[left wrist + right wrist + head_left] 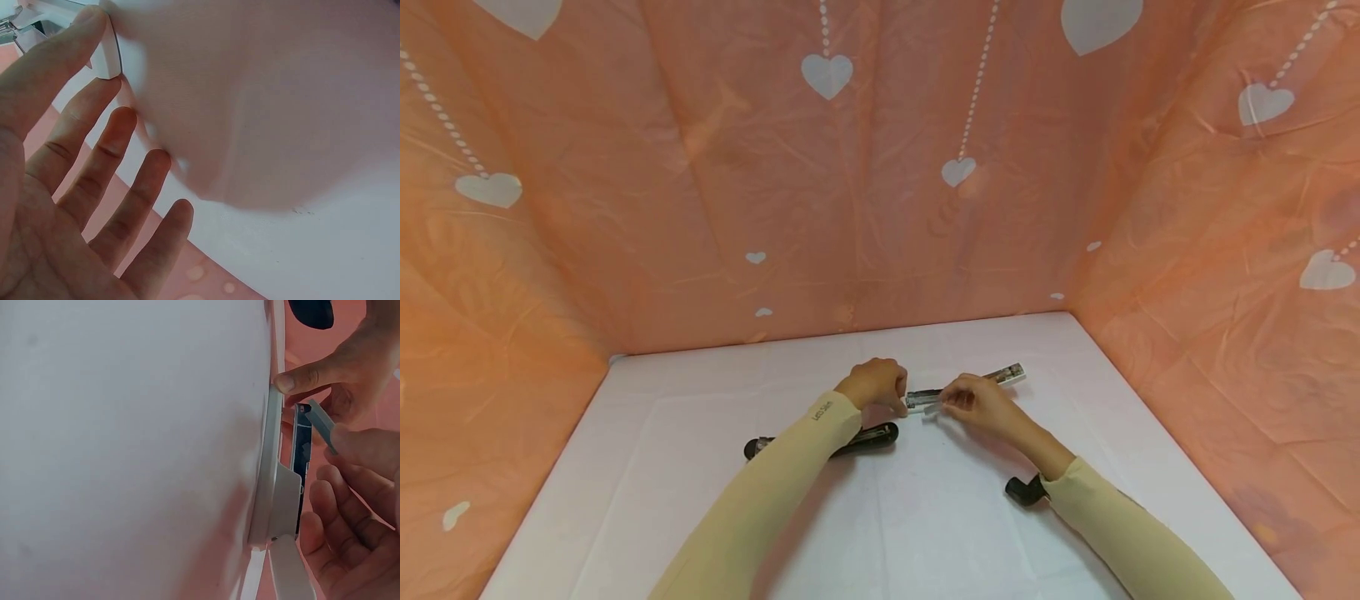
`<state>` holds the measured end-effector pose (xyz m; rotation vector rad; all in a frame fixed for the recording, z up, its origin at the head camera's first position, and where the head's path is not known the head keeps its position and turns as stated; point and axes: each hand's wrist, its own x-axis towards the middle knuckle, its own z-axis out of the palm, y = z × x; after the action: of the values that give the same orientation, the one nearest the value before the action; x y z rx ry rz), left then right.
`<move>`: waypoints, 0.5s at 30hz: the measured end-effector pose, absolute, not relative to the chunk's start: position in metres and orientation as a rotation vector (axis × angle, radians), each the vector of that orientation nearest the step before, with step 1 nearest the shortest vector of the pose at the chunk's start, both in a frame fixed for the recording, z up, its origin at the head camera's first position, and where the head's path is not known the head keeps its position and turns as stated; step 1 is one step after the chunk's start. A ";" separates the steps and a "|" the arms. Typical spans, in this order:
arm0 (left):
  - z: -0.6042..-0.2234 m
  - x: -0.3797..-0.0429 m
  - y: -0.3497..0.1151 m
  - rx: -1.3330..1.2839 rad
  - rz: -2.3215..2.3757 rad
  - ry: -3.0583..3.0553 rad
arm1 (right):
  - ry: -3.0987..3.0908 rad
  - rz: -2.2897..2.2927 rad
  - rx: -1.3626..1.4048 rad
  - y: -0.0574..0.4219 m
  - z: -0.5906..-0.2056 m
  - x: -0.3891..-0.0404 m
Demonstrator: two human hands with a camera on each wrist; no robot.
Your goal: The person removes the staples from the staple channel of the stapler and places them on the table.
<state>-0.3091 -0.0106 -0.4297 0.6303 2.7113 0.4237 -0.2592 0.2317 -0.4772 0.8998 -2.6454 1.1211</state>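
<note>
A white stapler (270, 494) lies opened out on the table, its dark metal magazine (302, 447) exposed. My left hand (877, 385) pinches one end of the stapler between thumb and index finger. The other fingers (150, 184) stretch out, spread apart, in the left wrist view. In my right hand (979, 404), a short strip of staples (322, 425) is pinched between thumb and index finger. One end of the strip is close to the magazine's end; whether they touch I cannot tell. The stapler's far arm (1009, 373) extends beyond my right hand.
A long black object with metal parts (874, 436) lies partly hidden under my left forearm. Beside my right cuff is a small black object (1024, 492). The white-covered table (700, 408) is bordered by orange curtains (880, 208) with white hearts.
</note>
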 end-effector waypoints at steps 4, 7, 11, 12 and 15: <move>-0.430 -0.310 -0.011 0.632 0.420 2.712 | -2.676 1.148 0.914 0.231 -0.480 -0.257; -0.429 -0.309 -0.010 0.628 0.410 2.714 | -2.714 1.188 0.921 0.229 -0.482 -0.255; -0.429 -0.309 -0.010 0.619 0.402 2.715 | -2.744 1.238 0.933 0.228 -0.482 -0.252; -0.429 -0.309 -0.010 0.617 0.400 2.716 | -2.751 1.244 0.933 0.228 -0.482 -0.252; -0.430 -0.310 -0.009 0.611 0.395 2.718 | -2.777 1.231 0.931 0.227 -0.481 -0.250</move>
<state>-0.3098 -0.0095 -0.4298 0.6115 2.7179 0.3954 -0.2504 0.2272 -0.4811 0.9310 -2.7769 1.2307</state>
